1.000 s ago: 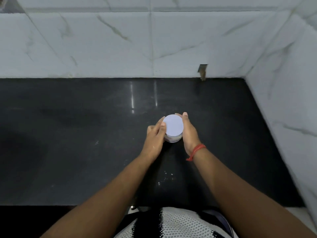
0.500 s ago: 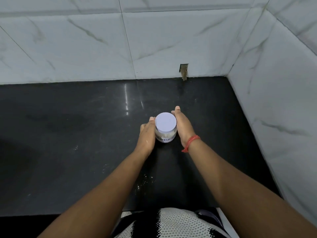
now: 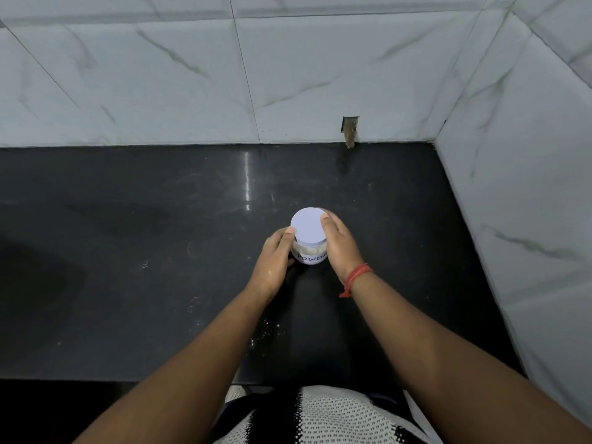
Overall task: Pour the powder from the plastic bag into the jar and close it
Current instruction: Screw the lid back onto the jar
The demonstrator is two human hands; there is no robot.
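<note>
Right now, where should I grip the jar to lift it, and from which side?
Grip the clear body of the jar below the lid, from both sides as the left hand and right hand do. It stands upright and round; the lid's seating is unverified.

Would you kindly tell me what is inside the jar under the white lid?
Through the clear jar wall, white powder shows above the label. The lid and both hands hide how full it is.

both hands clasping lidded jar, black counter, marble wall tiles
</note>
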